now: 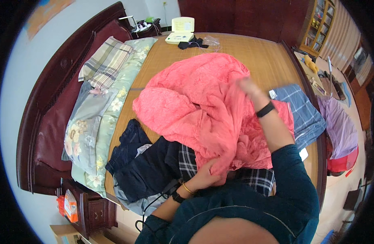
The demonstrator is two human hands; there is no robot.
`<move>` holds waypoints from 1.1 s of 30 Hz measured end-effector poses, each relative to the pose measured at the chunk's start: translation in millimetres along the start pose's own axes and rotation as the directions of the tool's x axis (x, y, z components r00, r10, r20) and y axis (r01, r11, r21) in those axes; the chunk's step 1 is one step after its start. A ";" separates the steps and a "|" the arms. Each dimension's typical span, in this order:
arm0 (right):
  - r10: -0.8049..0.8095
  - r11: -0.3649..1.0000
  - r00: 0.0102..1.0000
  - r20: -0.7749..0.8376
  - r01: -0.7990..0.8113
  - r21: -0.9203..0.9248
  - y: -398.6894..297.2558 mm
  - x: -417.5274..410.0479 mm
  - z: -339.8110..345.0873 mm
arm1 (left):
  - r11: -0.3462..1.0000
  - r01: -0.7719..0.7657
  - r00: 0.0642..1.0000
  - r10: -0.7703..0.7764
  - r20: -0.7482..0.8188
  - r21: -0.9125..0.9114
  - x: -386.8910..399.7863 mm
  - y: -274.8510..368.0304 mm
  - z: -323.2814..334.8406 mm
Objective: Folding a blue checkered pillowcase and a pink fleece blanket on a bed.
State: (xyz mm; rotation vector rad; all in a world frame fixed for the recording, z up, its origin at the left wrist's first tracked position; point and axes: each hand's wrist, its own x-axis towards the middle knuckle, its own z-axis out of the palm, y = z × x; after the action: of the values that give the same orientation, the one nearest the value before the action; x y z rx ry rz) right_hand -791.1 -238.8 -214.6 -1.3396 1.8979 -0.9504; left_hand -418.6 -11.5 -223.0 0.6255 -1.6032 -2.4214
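Observation:
A large bunched pink blanket (187, 91) of plush-looking fabric is heaped over the middle of the bed, its near end reaching my lap. My left hand (207, 173) grips a fold of it close to my body, thumb on top. Further out, my right hand (248, 87) is at the blanket's upper right side, blurred by motion. Its fingers merge with the cloth, so their grip is unclear. Beneath the near folds shows black-and-white plaid fabric (257, 177). Dark navy clothing (144, 170) lies in a pile left of my left hand.
A folded blue checked cloth (299, 106) lies at the bed's right side. Pillows (86, 134) and a folded plaid cloth (109, 62) line the headboard (52, 88). An opened cream case-like device (180, 33) sits at the far edge with a black strap (193, 43). A black cord (150, 204) crosses my left forearm.

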 end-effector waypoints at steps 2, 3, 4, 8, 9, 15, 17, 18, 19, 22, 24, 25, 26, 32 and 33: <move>-0.143 0.842 0.966 -0.214 0.232 0.487 -104.9 -25.6 -16.5 | 0.878 -0.319 0.786 0.456 -0.418 0.356 -1.5 -4.4 3.0; -0.271 0.777 0.920 -0.284 0.383 0.499 -143.2 -46.7 -37.5 | 0.877 -0.328 0.775 0.463 -0.431 0.352 -0.3 1.1 4.7; -0.384 0.694 0.849 -0.363 0.524 0.494 -170.6 -65.7 -57.9 | 0.886 -0.329 0.789 0.447 -0.422 0.326 2.8 10.5 7.9; -0.542 0.602 0.583 -0.606 0.772 0.205 -192.2 -97.2 -78.8 | 0.747 -0.326 0.772 0.564 -0.293 0.579 13.7 10.6 8.6; -0.539 0.612 0.548 -0.639 0.776 0.150 -181.0 -94.3 -81.1 | 0.749 -0.331 0.773 0.564 -0.291 0.574 15.6 13.9 8.2; -0.020 0.626 0.988 -0.156 -0.110 -0.772 -68.3 -72.3 -52.9 | 0.780 -0.175 0.985 0.134 0.112 0.601 10.7 6.3 5.3; -0.254 0.680 0.955 -0.154 0.063 -0.730 -47.7 -73.9 -27.7 | 0.733 -0.210 0.978 0.156 0.141 0.647 13.2 2.9 6.4; -0.502 0.671 0.857 -0.119 0.299 -0.678 -30.7 -67.3 -13.4 | 0.732 -0.209 0.978 0.153 0.143 0.648 16.9 2.9 5.3; -0.415 0.757 0.909 0.035 0.367 -0.541 -43.6 -68.0 5.9 | 0.741 -0.235 0.972 0.178 0.153 0.629 17.0 0.4 3.0; -0.307 0.774 0.827 0.470 0.505 -0.383 -70.8 -51.8 77.7 | 0.756 -0.237 0.972 0.177 0.157 0.611 10.7 8.0 3.4; -0.260 0.734 0.846 0.465 0.487 -0.475 -57.4 -36.1 122.0 | 0.753 -0.233 0.972 0.159 0.174 0.615 14.8 12.8 6.0; -0.185 0.738 0.819 0.543 0.481 -0.473 -60.4 -36.7 145.0 | 0.748 -0.205 0.979 0.140 0.151 0.632 13.4 10.4 5.4; -0.110 0.741 0.783 0.612 0.475 -0.475 -59.0 -39.4 161.9 | 0.739 -0.179 0.984 0.123 0.131 0.649 12.6 8.6 5.0; 0.111 0.968 0.876 0.470 0.012 -0.251 -34.2 -63.6 209.2 | 0.803 -0.052 0.995 -0.012 0.104 0.594 11.9 -0.6 2.6; 0.043 0.998 0.782 0.622 -0.058 0.004 -42.0 -73.4 200.6 | 0.804 -0.053 0.994 -0.015 0.109 0.593 12.8 -4.8 0.7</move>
State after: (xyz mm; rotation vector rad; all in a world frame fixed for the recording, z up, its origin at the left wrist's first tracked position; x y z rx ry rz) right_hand -585.5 -218.9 -283.6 -1.3625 1.3894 -0.4099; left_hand -430.0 -13.6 -230.4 0.5559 -2.4309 -1.9298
